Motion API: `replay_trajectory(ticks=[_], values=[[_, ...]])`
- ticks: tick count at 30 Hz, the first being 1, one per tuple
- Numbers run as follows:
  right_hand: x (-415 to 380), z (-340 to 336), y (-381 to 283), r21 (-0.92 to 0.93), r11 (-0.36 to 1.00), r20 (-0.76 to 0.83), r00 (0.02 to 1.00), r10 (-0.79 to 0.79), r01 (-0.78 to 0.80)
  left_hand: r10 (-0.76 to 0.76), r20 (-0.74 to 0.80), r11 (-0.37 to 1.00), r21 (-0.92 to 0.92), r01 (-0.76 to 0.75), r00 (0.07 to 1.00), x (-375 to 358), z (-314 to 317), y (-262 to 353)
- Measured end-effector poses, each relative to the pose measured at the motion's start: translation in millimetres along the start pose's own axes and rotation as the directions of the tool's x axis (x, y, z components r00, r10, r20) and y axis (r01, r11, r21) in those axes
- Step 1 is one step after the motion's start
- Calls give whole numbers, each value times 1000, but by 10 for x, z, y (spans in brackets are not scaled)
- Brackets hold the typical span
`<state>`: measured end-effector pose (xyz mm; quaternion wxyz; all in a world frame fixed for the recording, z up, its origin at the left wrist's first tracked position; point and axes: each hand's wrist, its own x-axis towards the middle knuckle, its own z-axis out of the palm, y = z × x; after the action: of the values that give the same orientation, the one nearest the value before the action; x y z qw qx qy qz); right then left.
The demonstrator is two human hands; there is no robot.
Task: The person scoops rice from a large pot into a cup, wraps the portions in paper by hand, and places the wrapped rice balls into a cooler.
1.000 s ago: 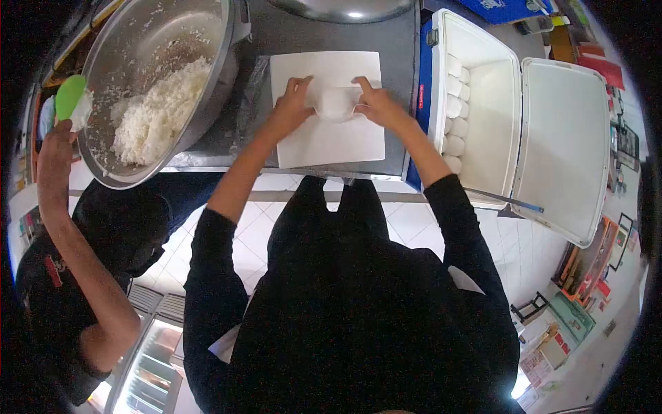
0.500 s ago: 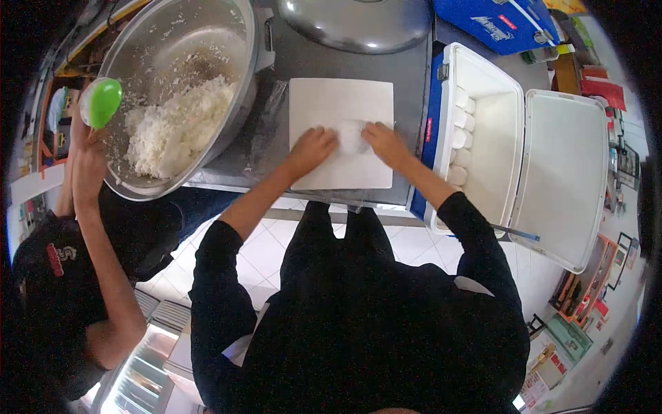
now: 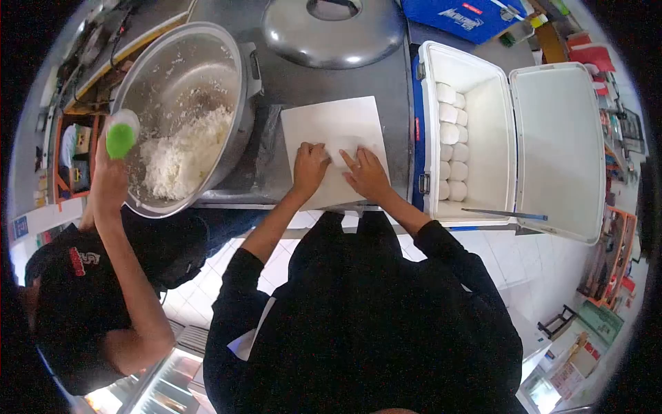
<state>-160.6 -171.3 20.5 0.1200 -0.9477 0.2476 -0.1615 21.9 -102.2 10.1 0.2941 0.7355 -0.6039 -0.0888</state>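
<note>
Fingers of the co-worker's hand, at the far left, are closed around a green scoop and hold it over the rim of a big metal pot with white rice inside. This person wears a black shirt and stands beside the counter. Going to the right, a white cutting board lies on the dark counter, with a round metal lid behind it. The left hand rests on the near part of the board with the fingers bent down, pressing a small white wrapped portion that lies between both hands; it is hard to see against the board. The right hand touches the same portion with the fingers spread and rather flat, so it does not grip anything. Just beside the board on the right stands an open white cooler box, and rows of white round portions lie along its left wall. Its lid is folded open to the right.
</note>
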Motion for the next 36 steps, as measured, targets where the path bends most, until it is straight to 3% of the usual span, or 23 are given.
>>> replay_trajectory(ticks=[3, 4, 6, 9, 10, 12, 13, 15, 18, 21, 23, 24, 27, 28, 31, 33, 36], values=[[46, 22, -81, 118, 978, 30, 985, 170, -173, 65, -148, 998, 18, -63, 987, -39, 121, -22], [90, 23, -95, 195, 940, 11, 959, 283, -279, -68, -130, 982, -184, 44, 989, -9, 79, 89], [182, 18, -94, 349, 813, 3, 868, 496, -466, -309, -8, 798, -546, 255, 951, 37, 6, 362], [330, -125, -63, 658, 723, -414, 700, 582, -212, -310, 93, 642, -713, 280, 946, 231, -244, 724], [398, -220, -57, 737, 664, -457, 630, 627, -127, -312, 78, 557, -792, 249, 947, 294, -337, 879], [434, -518, -71, 774, 628, -459, 606, 649, -86, -317, 57, 358, -917, 175, 947, 427, -489, 1176], [436, -695, -88, 789, 611, -460, 595, 659, -66, -208, -97, 546, -837, 33, 973, 498, -527, 1238], [417, -1016, -122, 697, 710, -553, 552, 624, -104, 87, -339, 798, -540, -270, 937, 650, -612, 1326], [390, -1295, -29, 534, 829, -670, 515, 535, -166, 2, -138, 856, -512, -73, 990, 711, -852, 1625], [352, -1610, 43, 361, 913, -744, 532, 404, -189, -222, 104, 565, -797, 214, 970, 714, -862, 2014], [302, -1847, 135, 183, 964, -773, 577, 262, -192, -174, 221, 95, -966, 239, 960, 710, -870, 2193], [263, -1995, 163, 47, 984, -762, 631, 146, -170, -131, 270, -158, -955, 249, 954, 725, -874, 2278], [166, -2385, 264, -158, 985, -643, 750, -155, 67, -141, 290, -151, -951, 268, 947, 830, -992, 2554], [160, -2609, 260, -234, 971, -646, 739, -191, 47, -161, 320, -116, -946, 304, 934, 862, -991, 2575], [89, -2841, 548, 20, 982, -720, 684, -117, 189, 10, 404, -494, -794, 355, 915, 939, -1065, 2776], [-27, -2906, 513, 273, 957, -699, 704, 128, 96, 4, 399, -512, -787, 345, 917, 982, -984, 2954], [-229, -2809, 605, 621, 778, -524, 688, 502, -94, -61, 402, -498, -806, 321, 914, 1069, -714, 3248]])
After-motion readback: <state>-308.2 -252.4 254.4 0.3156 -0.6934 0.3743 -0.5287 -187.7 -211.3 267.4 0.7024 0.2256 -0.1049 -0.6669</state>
